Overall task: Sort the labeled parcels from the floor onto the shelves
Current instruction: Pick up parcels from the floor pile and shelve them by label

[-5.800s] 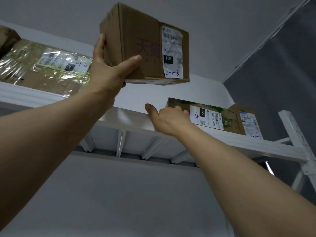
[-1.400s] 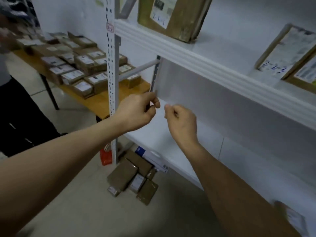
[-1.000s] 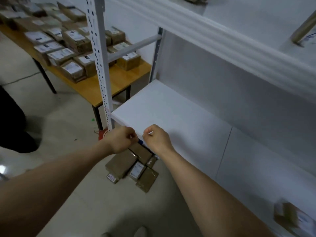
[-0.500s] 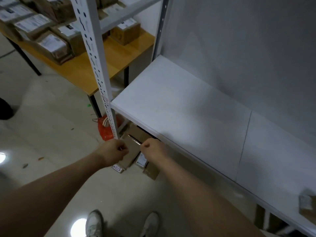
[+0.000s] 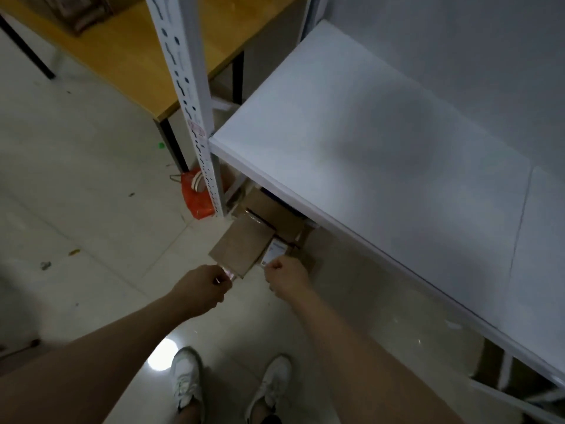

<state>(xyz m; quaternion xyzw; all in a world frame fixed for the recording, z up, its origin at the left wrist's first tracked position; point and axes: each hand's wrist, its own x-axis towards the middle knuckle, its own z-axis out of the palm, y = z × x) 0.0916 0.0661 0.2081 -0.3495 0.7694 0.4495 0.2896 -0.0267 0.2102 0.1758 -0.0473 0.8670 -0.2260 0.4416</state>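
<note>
Two white shoes (image 5: 186, 382) stand on the pale tiled floor (image 5: 91, 240), toes pointing towards the shelving. Both bare forearms reach forward and down from there.

The left hand (image 5: 200, 290) has its fingers curled in, and its knuckles sit at the near corner of a flat brown parcel (image 5: 241, 246). I cannot tell whether it pinches that corner or only hangs over it. The right hand (image 5: 286, 276) is curled the same way at the near end of a small labelled parcel (image 5: 273, 252), and contact there is just as unclear. The two hands are near each other but apart.

Both parcels lie side by side on the floor, long edges touching. Their far ends run under the front edge of the white shelf (image 5: 367, 133), where a third parcel (image 5: 270, 209) lies mostly beneath the board.

That front edge cuts diagonally from upper left to lower right, closing off the space on the right. Left of the hands the tiles are open.

The perforated upright post (image 5: 186, 87) meets the floor just beside the flat parcel's far corner, with an orange bag (image 5: 195, 200) against its foot. Beyond the post stands a wooden bench (image 5: 131, 50), its corner near the shelf's left end.
</note>
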